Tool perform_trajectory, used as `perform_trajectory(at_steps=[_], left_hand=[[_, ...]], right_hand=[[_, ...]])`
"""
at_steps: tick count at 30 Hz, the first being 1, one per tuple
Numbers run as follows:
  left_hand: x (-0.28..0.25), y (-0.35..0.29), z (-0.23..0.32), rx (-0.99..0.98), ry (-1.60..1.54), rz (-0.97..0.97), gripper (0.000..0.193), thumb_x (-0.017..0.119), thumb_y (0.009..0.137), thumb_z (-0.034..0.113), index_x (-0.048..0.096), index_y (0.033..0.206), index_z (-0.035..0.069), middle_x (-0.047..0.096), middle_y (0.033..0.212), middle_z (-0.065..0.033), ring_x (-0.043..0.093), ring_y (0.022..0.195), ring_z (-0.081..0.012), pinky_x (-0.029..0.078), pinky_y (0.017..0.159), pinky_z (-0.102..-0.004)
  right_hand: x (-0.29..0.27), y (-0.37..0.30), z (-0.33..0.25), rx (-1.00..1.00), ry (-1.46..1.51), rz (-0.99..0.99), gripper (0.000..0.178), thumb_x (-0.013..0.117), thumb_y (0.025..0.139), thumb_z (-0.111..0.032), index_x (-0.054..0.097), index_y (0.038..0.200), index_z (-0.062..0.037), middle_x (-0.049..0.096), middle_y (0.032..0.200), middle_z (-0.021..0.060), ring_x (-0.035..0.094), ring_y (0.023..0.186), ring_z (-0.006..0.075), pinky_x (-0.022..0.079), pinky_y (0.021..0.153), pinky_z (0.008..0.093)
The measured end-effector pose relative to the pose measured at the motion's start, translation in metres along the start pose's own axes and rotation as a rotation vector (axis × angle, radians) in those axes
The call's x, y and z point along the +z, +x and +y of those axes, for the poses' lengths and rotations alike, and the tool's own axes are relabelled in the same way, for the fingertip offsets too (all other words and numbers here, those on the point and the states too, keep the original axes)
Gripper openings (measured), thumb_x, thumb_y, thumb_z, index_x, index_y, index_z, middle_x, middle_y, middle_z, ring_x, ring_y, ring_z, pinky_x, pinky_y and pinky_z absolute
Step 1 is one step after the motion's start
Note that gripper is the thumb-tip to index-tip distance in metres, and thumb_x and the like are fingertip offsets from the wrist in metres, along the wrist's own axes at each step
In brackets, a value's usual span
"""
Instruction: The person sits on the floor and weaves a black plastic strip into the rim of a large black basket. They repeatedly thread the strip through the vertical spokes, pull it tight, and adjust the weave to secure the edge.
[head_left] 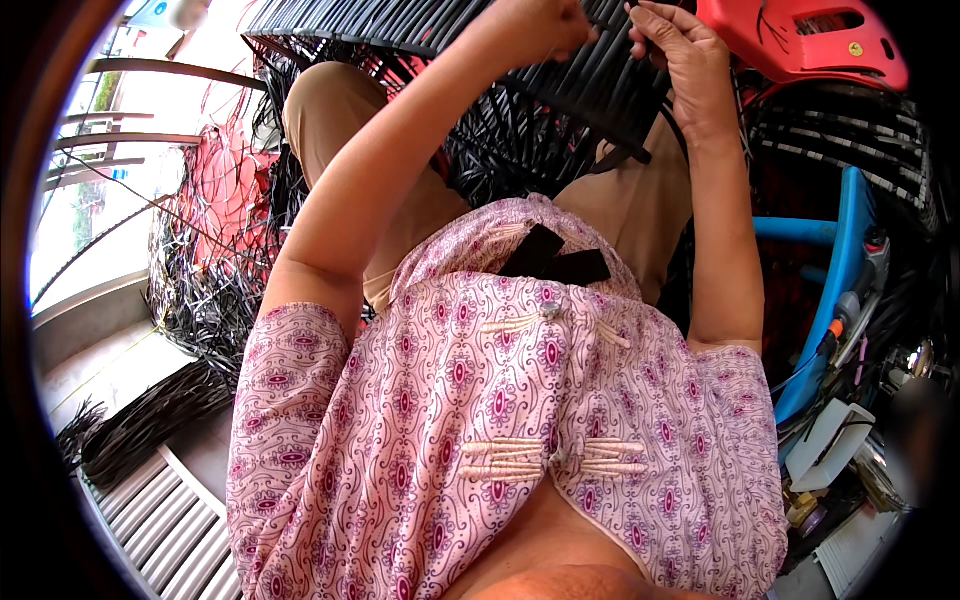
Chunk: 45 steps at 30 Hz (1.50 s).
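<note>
Tangled black strips [195,285] are filling the background; by a slatted panel [350,22], the left hand [540,30] is clenching, the right hand [697,70] pinching its fingers, contents unclear.

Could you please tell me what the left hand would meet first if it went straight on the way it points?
The left hand points across a gap toward the right hand, so it would probably meet that first, though depth is unclear.
</note>
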<state>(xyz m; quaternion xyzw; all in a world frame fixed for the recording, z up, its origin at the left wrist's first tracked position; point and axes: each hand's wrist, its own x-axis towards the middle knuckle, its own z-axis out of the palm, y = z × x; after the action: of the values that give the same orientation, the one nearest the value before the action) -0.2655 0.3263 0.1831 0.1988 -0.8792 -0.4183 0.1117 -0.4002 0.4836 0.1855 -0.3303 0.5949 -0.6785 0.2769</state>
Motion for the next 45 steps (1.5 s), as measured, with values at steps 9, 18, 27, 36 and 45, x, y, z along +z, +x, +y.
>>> perform_trajectory(at_steps=[9, 18, 27, 36, 45], left_hand=[[0.017, 0.014, 0.017, 0.026, 0.565, -0.027, 0.029, 0.074, 0.080, 0.034, 0.076, 0.088, 0.006, 0.072, 0.071, -0.0089, 0.071, 0.072, -0.0267, 0.056, 0.071, -0.0393], [0.009, 0.017, 0.001, -0.114, 0.146, -0.114, 0.029, 0.071, 0.080, 0.028, 0.074, 0.085, 0.000, 0.071, 0.067, -0.0079, 0.071, 0.064, -0.0164, 0.054, 0.063, -0.0324], [0.015, 0.026, -0.022, -0.112, 0.025, -0.090, 0.031, 0.073, 0.078, 0.032, 0.078, 0.086, 0.003, 0.073, 0.069, -0.0067, 0.068, 0.060, -0.0215, 0.054, 0.053, -0.0374], [0.011, 0.023, -0.010, -0.203, -0.013, -0.139, 0.021, 0.078, 0.082, 0.022, 0.075, 0.088, 0.003, 0.067, 0.071, 0.0003, 0.062, 0.062, -0.0075, 0.046, 0.056, -0.0235], [0.008, 0.022, -0.015, -0.179, -0.116, -0.180, 0.016, 0.076, 0.085, 0.021, 0.076, 0.089, 0.006, 0.066, 0.068, 0.0026, 0.059, 0.062, -0.0051, 0.042, 0.053, -0.0215]], right_hand=[[-0.004, 0.002, 0.004, 0.091, 0.008, 0.044, 0.015, 0.075, 0.092, -0.016, 0.075, 0.099, -0.0022, 0.070, 0.080, 0.0012, 0.060, 0.068, 0.0048, 0.046, 0.059, 0.0185], [-0.005, 0.019, 0.018, 0.197, -0.277, -0.057, 0.017, 0.075, 0.085, -0.018, 0.073, 0.083, -0.0013, 0.068, 0.075, 0.0008, 0.060, 0.065, 0.0078, 0.050, 0.063, 0.0234], [-0.012, 0.022, 0.022, 0.225, -0.271, -0.126, 0.015, 0.077, 0.088, -0.025, 0.073, 0.086, -0.0110, 0.064, 0.075, -0.0058, 0.054, 0.061, 0.0002, 0.041, 0.054, 0.0168], [-0.012, 0.020, 0.018, 0.224, -0.200, -0.082, 0.015, 0.075, 0.086, -0.018, 0.073, 0.085, -0.0029, 0.068, 0.077, 0.0008, 0.060, 0.065, 0.0075, 0.047, 0.058, 0.0216], [-0.014, 0.020, 0.020, 0.208, -0.175, -0.095, 0.016, 0.076, 0.087, -0.019, 0.073, 0.084, -0.0037, 0.068, 0.075, -0.0001, 0.059, 0.063, 0.0061, 0.045, 0.054, 0.0210]])
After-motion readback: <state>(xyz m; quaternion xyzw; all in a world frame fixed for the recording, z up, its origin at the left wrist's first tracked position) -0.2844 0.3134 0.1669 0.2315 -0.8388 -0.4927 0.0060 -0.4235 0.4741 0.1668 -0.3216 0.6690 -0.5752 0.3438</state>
